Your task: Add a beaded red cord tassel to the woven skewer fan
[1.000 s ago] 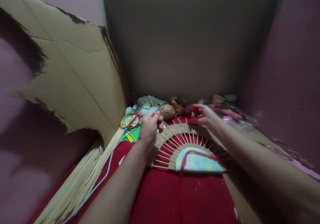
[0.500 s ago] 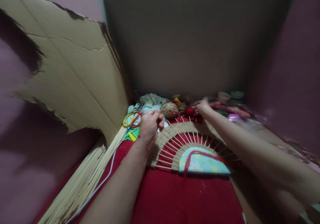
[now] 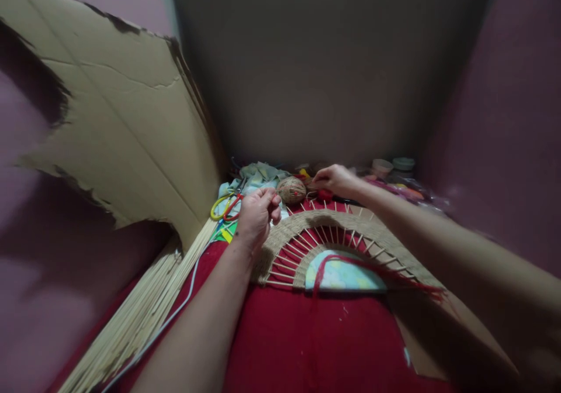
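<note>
On the red cloth (image 3: 280,334) lies a half-round woven piece (image 3: 280,233) with thin sticks radiating through it and a pale blue patterned centre (image 3: 344,276). Red yarn (image 3: 316,276) drapes over the centre. My left hand (image 3: 259,214) is closed above the piece's left side, its fingers pinched; what they hold is too small to name. My right hand (image 3: 328,180) reaches over the far edge, fingers pinched together, just above a red ball (image 3: 325,195) and right of a twine ball (image 3: 291,190). Whatever is between its fingers cannot be made out.
Yellow-handled scissors (image 3: 219,207) and red-handled scissors (image 3: 232,207) lie left of my left hand. A bundle of thin sticks (image 3: 144,305) and a white cord run along the left. Torn cardboard (image 3: 131,124) leans behind. Small containers (image 3: 383,168) stand at the back right.
My right hand has moved left, from beside the red ball to above it, near the twine ball. My left hand stays closed in nearly the same place. The view has shifted slightly.
</note>
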Tool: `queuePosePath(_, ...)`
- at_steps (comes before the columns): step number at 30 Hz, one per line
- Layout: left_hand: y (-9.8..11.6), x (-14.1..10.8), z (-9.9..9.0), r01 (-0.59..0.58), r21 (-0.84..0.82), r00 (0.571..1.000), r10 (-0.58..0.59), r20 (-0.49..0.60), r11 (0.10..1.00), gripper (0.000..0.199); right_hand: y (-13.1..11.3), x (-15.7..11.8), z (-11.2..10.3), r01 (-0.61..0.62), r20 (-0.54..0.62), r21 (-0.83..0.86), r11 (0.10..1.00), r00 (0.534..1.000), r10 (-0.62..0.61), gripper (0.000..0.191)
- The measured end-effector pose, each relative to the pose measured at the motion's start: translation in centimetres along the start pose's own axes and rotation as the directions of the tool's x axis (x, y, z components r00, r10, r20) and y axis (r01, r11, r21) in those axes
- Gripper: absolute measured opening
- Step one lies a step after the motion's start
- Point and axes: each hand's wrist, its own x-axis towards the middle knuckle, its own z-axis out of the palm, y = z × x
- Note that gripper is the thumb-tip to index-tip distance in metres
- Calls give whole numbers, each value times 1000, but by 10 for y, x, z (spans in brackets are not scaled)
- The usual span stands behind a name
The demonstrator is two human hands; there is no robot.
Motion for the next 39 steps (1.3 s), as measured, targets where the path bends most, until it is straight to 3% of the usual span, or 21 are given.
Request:
queuePosePath(6,-13,5,-6,45,73,998,-49,49,996,25,-10,5,-41,30,-190,-63,998,981,-41,17)
queuePosePath(14,-18,1,2,30,278,975,-89,201,960,27,-40,-17,-53,45,-210,128,991,977,-18,14)
queuePosePath(19,-21,12,22,17,425,957,-138,255,905,14,-55,-33,-58,108,-221,290,951,974,-43,15)
queuePosePath(25,-27,37,58,-85,526,950,-90,298,846,8,-69,-49,-69,176,-243,368,913,966,-88,11)
queuePosePath(29,-35,47,82,-155,566,936,-62,346,810,20,-76,-69,-74,206,-243,418,885,964,-110,11)
queuePosePath(34,-53,48,97,-222,681,890,-140,433,698,20,-72,-105,-78,216,-254,399,891,960,-119,10)
queuePosePath(39,-64,47,88,-320,815,846,-241,476,483,23,-50,-145,-78,142,-281,421,896,960,-20,3)
